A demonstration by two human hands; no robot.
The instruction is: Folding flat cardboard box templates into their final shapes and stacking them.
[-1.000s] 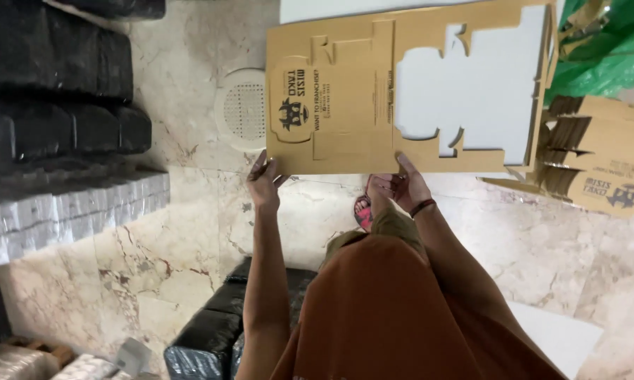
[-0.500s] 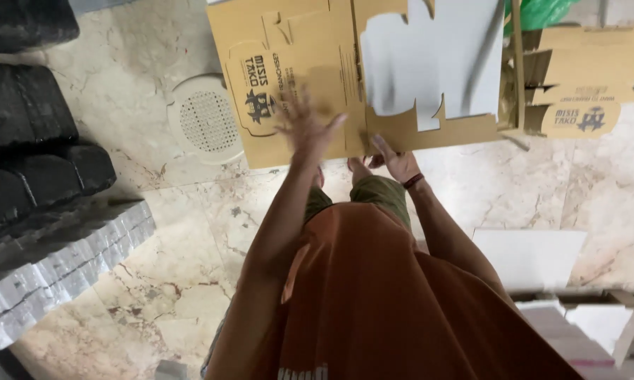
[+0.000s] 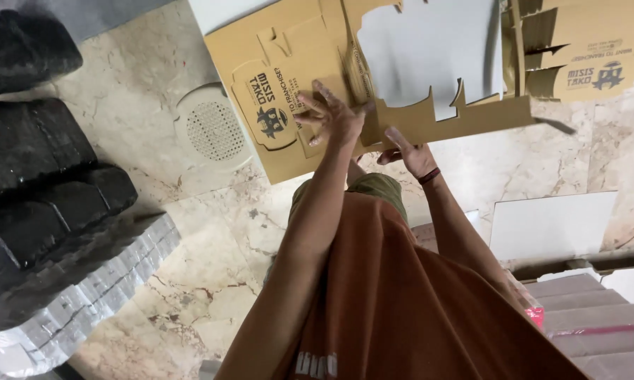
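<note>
A flat, die-cut brown cardboard box blank [image 3: 289, 84] with a white inner face lies on the pale marble floor [image 3: 155, 84] at the far side of the scene. The left hand [image 3: 334, 116] rests spread on its printed brown panel, fingers splayed. The right hand [image 3: 412, 151] grips the blank's near edge just to the right, a dark band at its wrist. A round white floor drain cover [image 3: 215, 127] sits left of the blank. Stacked black trays [image 3: 42, 169] fill the left side. More printed cardboard blanks [image 3: 584, 53] lie far right, and white sheets [image 3: 553, 225] lie near right.
</note>
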